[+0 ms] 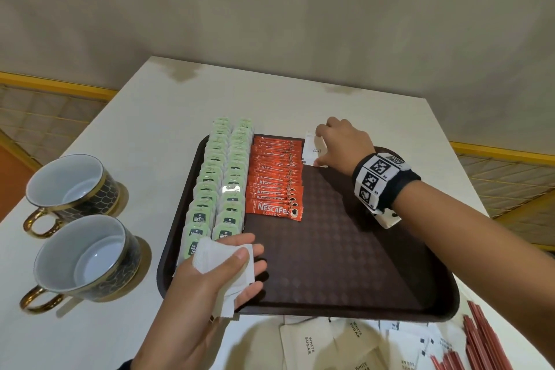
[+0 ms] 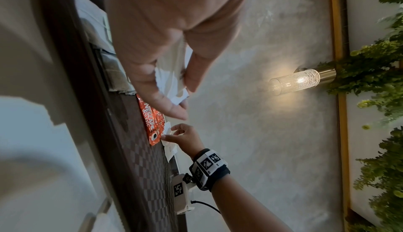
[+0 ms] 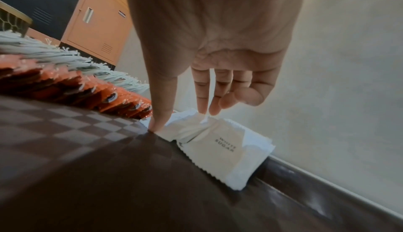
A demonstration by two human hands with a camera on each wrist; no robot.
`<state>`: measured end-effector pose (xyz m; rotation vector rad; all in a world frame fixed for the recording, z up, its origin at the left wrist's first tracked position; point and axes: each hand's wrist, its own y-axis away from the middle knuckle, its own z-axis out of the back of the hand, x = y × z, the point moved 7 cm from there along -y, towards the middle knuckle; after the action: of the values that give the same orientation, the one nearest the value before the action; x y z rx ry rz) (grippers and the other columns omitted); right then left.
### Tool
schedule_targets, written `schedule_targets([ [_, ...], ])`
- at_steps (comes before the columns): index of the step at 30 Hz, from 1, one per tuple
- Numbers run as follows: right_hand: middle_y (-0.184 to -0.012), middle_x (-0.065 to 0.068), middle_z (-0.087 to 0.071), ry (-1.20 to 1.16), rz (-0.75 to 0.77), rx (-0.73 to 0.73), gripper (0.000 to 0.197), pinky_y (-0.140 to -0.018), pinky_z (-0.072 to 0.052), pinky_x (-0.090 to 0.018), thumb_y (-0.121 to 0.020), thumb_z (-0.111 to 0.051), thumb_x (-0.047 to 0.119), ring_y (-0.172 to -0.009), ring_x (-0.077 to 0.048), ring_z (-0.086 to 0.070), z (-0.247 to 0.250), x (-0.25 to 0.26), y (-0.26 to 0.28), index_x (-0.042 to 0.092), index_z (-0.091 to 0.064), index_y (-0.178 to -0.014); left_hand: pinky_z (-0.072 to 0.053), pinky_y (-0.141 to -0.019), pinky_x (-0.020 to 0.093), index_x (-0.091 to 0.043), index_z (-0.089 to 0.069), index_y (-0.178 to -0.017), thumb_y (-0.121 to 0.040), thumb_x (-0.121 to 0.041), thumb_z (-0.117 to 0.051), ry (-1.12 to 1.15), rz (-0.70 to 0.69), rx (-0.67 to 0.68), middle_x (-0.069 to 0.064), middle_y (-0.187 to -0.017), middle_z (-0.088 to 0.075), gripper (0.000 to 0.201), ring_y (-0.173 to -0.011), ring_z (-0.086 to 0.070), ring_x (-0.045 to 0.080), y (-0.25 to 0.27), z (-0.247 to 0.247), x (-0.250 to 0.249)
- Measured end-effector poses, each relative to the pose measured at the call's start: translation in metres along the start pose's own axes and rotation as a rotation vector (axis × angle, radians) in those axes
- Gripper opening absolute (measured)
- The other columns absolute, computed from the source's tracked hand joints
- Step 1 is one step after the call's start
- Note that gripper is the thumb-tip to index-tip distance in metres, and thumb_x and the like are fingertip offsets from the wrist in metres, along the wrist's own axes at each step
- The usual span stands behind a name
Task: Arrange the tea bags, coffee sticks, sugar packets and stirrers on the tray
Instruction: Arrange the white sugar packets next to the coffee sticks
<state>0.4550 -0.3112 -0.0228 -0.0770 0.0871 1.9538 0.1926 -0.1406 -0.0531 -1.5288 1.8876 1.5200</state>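
A brown tray [image 1: 345,249] holds two columns of green tea bags [image 1: 219,189] on its left and a column of red coffee sticks [image 1: 276,183] beside them. At the tray's far edge, right of the sticks, my right hand [image 1: 319,146] grips a few white sugar packets [image 1: 312,149] lying there. The right wrist view shows the thumb at the near end of the sugar packets [image 3: 218,147] and the fingers at their far end. My left hand [image 1: 249,261] holds a stack of sugar packets [image 1: 223,267] over the tray's front left corner.
More loose sugar packets [image 1: 330,342] lie on the white table in front of the tray, with red stirrers [image 1: 480,345] at the front right. Two dark cups with gold handles [image 1: 78,219] stand to the left. The tray's right half is bare.
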Motion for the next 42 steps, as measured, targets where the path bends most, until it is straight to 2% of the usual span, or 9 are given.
schedule_targets([
  [6,-0.126,-0.006,-0.051,0.024,0.012,0.018,0.063,-0.073,-0.042,-0.035,-0.079,-0.076,0.042,-0.115,-0.026,-0.049,0.001,0.001,-0.003,0.017,-0.049,-0.130,-0.061,-0.070,0.034,-0.010,-0.069,-0.110,-0.084,-0.008,-0.061,0.056,-0.007,0.040,0.014,-0.102,-0.075,0.027,-0.092,-0.073,0.028,0.002,-0.007,-0.005],
  [10,-0.128,-0.006,-0.051,-0.104,-0.048,0.000,0.066,-0.080,-0.045,-0.038,-0.079,-0.074,0.049,-0.116,-0.026,-0.050,0.019,-0.004,0.008,0.018,-0.048,-0.131,-0.056,-0.081,0.045,-0.006,-0.064,-0.121,-0.081,-0.017,-0.057,0.234,0.107,0.139,0.018,-0.112,-0.071,0.041,-0.103,-0.070,0.032,0.004,-0.017,-0.011],
  [18,-0.091,0.009,-0.065,-0.742,0.137,0.007,0.032,-0.062,-0.043,-0.015,-0.083,-0.069,0.046,-0.068,0.005,-0.057,0.093,0.058,0.105,0.022,-0.066,-0.105,-0.055,-0.086,0.048,-0.002,-0.058,-0.126,-0.092,-0.015,-0.047,0.194,0.131,0.352,0.022,-0.118,-0.068,0.038,-0.106,-0.068,0.035,0.018,-0.039,-0.025],
  [22,-0.087,0.005,-0.068,-0.900,0.228,0.147,0.032,-0.069,-0.047,-0.020,-0.076,-0.075,0.046,-0.074,-0.005,-0.062,0.096,0.096,0.157,0.026,-0.069,-0.099,-0.059,-0.079,0.047,-0.013,-0.059,-0.125,-0.091,-0.015,-0.052,0.190,0.078,0.367,0.016,-0.116,-0.070,0.034,-0.100,-0.071,0.030,0.028,-0.041,-0.030],
  [26,-0.091,0.004,-0.071,-0.952,0.223,0.112,0.027,-0.068,-0.050,-0.031,-0.074,-0.082,0.024,-0.076,-0.010,-0.062,0.085,0.104,0.175,0.019,-0.070,-0.097,-0.057,-0.082,0.049,-0.017,-0.058,-0.125,-0.091,-0.022,-0.054,0.221,0.128,0.409,0.017,-0.119,-0.069,0.035,-0.107,-0.068,0.033,0.035,-0.042,-0.027],
  [30,-0.088,0.003,-0.072,-1.052,0.098,0.011,0.015,-0.056,-0.044,-0.014,-0.077,-0.080,0.013,-0.067,-0.002,-0.061,0.088,0.086,0.187,0.013,-0.070,-0.088,-0.046,-0.091,0.060,-0.021,-0.046,-0.139,-0.088,-0.012,-0.059,0.307,0.184,0.553,0.020,-0.134,-0.058,0.054,-0.123,-0.056,0.043,0.040,-0.039,-0.027],
  [33,-0.087,-0.003,-0.072,-1.134,0.011,-0.051,0.005,-0.047,-0.043,-0.015,-0.084,-0.073,0.013,-0.066,-0.007,-0.063,0.098,0.071,0.201,0.011,-0.069,-0.085,-0.047,-0.094,0.057,-0.017,-0.043,-0.140,-0.087,-0.006,-0.057,0.259,0.176,0.620,0.023,-0.134,-0.058,0.056,-0.120,-0.058,0.042,0.042,-0.037,-0.029],
  [37,-0.086,-0.014,-0.071,-1.365,-0.087,-0.119,0.008,-0.049,-0.050,-0.021,-0.087,-0.068,0.007,-0.065,-0.015,-0.064,0.112,0.061,0.225,0.001,-0.066,-0.091,-0.056,-0.086,0.047,-0.006,-0.056,-0.126,-0.085,-0.008,-0.057,0.084,0.043,0.511,0.018,-0.120,-0.068,0.040,-0.110,-0.066,0.033,0.042,-0.032,-0.035],
  [42,-0.095,-0.011,-0.075,-1.703,-0.204,-0.019,0.015,-0.061,-0.058,-0.022,-0.084,-0.066,-0.001,-0.076,-0.023,-0.072,0.096,0.093,0.251,-0.001,-0.061,-0.098,-0.058,-0.087,0.038,-0.012,-0.062,-0.121,-0.091,-0.006,-0.057,0.076,-0.155,0.384,0.012,-0.117,-0.070,0.030,-0.107,-0.068,0.026,0.046,-0.028,-0.043],
])
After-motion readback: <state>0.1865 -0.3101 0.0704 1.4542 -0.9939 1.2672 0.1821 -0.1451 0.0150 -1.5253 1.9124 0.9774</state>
